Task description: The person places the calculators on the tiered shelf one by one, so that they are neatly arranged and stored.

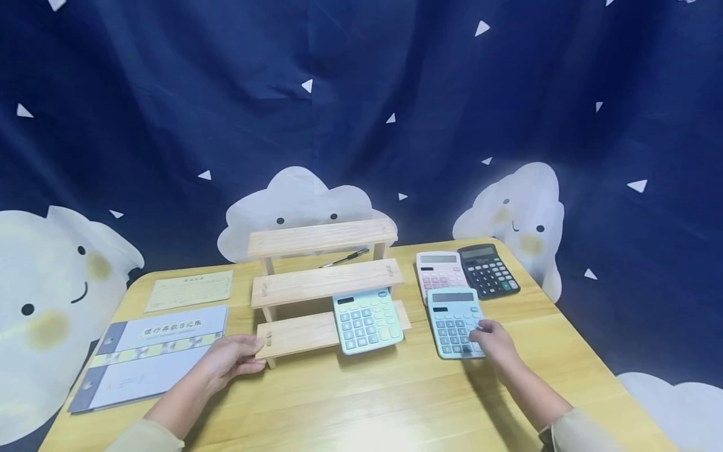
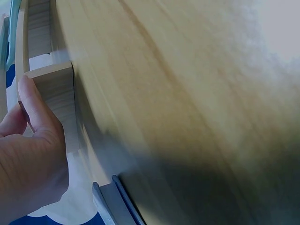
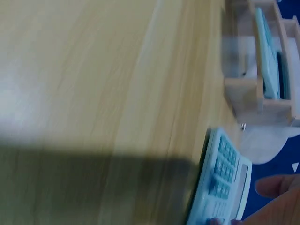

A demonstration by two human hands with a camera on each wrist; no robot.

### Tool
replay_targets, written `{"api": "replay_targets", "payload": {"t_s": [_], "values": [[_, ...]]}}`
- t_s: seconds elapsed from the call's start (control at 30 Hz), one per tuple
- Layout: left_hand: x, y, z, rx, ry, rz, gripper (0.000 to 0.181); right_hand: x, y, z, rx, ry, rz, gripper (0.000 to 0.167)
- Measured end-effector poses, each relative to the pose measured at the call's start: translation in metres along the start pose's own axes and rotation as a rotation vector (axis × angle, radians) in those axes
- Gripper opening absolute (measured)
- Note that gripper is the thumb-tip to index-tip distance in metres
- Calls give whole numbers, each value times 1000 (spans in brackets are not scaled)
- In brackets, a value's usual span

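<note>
A three-step wooden shelf [image 1: 299,334] stands mid-table, its lower left end gripped by my left hand [image 1: 231,361]; the left wrist view shows the thumb of that hand [image 2: 35,159] against the shelf's wood [image 2: 54,93]. Leaning on the lower steps is a green calculator [image 1: 367,321], also visible in the right wrist view [image 3: 268,56]. My right hand [image 1: 498,345] holds a blue calculator [image 1: 452,326] by its right edge, fingertips on the keys. In the right wrist view the blue calculator [image 3: 225,173] is tilted beside the right hand [image 3: 279,206], partly out of frame.
Behind the blue calculator lie a pink-and-white calculator [image 1: 437,267] and a black calculator [image 1: 488,271]. A pen [image 1: 344,258] lies behind the shelf. On the left are a bound ledger [image 1: 152,358] and a paper slip pad [image 1: 189,292]. A dark blue curtain [image 1: 361,81] hangs behind.
</note>
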State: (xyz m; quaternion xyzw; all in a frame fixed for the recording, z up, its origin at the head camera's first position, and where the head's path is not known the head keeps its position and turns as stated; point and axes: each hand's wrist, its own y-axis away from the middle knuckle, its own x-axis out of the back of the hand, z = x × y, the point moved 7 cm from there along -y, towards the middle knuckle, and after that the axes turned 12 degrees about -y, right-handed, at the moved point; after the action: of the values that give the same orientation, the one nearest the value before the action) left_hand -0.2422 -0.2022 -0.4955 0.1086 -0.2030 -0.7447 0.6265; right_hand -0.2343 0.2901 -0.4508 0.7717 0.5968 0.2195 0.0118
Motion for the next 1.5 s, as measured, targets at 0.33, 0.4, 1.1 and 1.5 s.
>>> {"api": "replay_targets", "payload": {"t_s": [0.33,0.4,1.1,1.5], "values": [[2,1,0,-14,27,-7,59,20,-3,15,-39,398,-83,75],[1,0,0,-14,26,-5,59,23,-2,20,-43,436,-92,72],[6,-11,3,-22,-2,5,57,33,-14,29,-7,445,-105,34],[4,-12,5,-22,-11,-2,59,39,-19,32,-89,-56,-167,44]]}}
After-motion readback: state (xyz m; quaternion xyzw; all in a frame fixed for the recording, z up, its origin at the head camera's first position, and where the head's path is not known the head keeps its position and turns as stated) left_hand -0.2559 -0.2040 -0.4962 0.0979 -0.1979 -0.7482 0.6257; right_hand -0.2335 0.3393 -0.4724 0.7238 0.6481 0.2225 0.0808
